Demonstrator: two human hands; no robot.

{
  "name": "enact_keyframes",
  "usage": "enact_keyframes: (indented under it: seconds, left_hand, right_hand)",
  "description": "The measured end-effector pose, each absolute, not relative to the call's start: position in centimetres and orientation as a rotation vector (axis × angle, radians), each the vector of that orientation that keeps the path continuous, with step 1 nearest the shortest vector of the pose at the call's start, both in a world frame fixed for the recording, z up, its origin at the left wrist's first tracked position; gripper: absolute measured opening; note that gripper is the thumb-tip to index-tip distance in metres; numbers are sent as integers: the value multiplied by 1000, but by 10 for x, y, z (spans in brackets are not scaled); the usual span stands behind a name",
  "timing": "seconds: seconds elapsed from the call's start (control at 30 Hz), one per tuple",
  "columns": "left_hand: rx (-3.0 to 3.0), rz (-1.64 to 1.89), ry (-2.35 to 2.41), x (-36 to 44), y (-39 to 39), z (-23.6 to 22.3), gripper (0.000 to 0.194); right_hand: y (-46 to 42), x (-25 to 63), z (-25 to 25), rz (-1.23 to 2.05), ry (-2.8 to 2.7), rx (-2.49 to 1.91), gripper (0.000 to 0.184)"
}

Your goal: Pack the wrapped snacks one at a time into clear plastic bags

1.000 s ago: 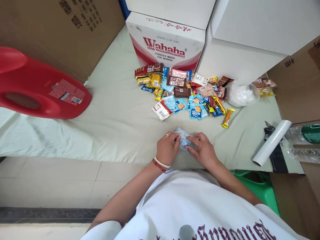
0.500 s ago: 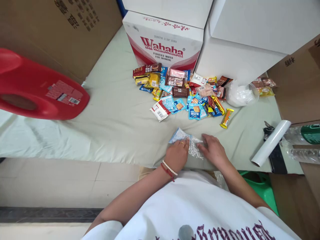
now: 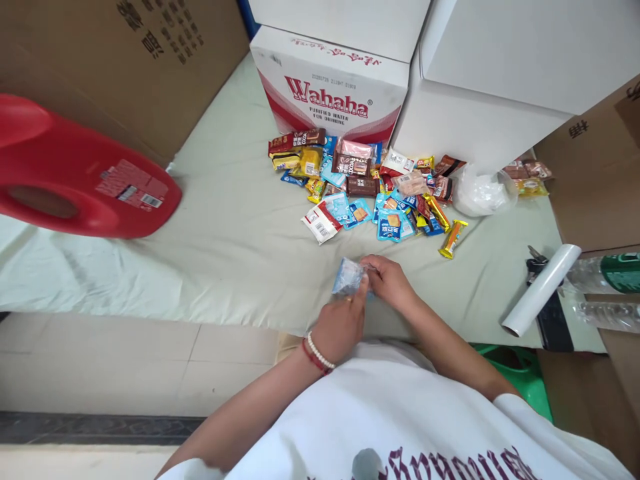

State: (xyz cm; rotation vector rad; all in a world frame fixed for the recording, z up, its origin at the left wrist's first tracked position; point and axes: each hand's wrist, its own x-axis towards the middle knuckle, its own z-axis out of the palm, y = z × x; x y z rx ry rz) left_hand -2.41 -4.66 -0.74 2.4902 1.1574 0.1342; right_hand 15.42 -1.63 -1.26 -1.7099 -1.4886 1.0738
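Observation:
A small blue-and-white snack packet in clear plastic film lies on the cloth near the table's front edge. My left hand presses on its right side with the index finger stretched out, while the other fingers curl under. From the right, my right hand pinches the film's edge beside that fingertip. Part of the packet is hidden under the fingers. Beyond the hands, several wrapped snacks lie in a loose pile, among them a yellow-wrapped bar.
A Wahaha carton and white boxes stand behind the snacks. At left is a red jug. A white film roll, a dark phone-like object and clear bottles lie at right. A clear plastic bag adjoins the pile.
My right hand has moved left, and the clear film is now gathered against the packet. My left hand has shifted slightly down and left, its index finger now pointing onto the packet.

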Motion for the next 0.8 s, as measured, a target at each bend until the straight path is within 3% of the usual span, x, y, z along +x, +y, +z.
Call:
enact_keyframes:
  seconds: [0.1, 0.23, 0.37, 0.5, 0.63, 0.8]
  left_hand:
    - [2296, 476, 1466, -44, -40, -11, 38]
    - [2158, 500, 1697, -40, -21, -19, 36]
    - [2282, 650, 1494, -17, -24, -14, 21]
    - [2517, 652, 842, 4, -39, -9, 27]
    - [2489, 592, 301, 2, -38, -13, 29]
    - [2397, 767, 757, -56, -22, -24, 29]
  right_hand:
    - [-14, 153, -28, 1183, -1349, -1668, 28]
    - [-22, 156, -28, 1286, -1209, -1630, 30]
    - [-39, 160, -6, 1418, -1076, -1505, 41]
    - [-62, 163, 6, 1460, -1028, -1457, 44]
    - [-76, 186, -3, 1339, -901, -1582, 45]
    - [-69, 311, 12, 636, -629, -1801, 40]
